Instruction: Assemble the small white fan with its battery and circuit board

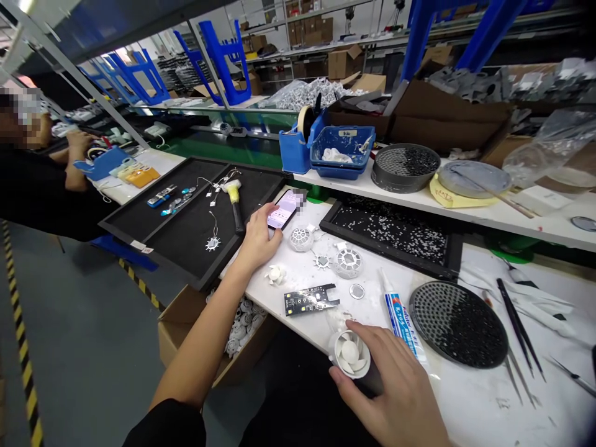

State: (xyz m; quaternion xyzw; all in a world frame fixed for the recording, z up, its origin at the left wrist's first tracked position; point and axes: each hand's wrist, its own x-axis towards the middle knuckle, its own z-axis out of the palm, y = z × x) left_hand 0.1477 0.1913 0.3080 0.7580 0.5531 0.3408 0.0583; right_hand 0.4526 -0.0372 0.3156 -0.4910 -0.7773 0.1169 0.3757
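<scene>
My left hand [261, 241] is at the smartphone [285, 209], thumb and fingers along its near edge and over the lit screen. My right hand [395, 379] holds a small white fan [350, 354] in a round housing between thumb and forefinger, at the table's front edge. Just behind it lies a black circuit board [310, 300]. A loose white fan wheel [275, 274], a round white grille [300, 239], a second grille [348, 262] and a silver disc [357, 291] lie between my hands. A glue tube [401, 320] lies beyond my right fingers.
At right are a round dish of black bits [459, 324] and black tweezers [519, 326]. A black tray [391, 236] holds small pale pieces. Left, a hand tool [234, 202] lies on a black board [181, 248]. A co-worker [46, 167] sits far left.
</scene>
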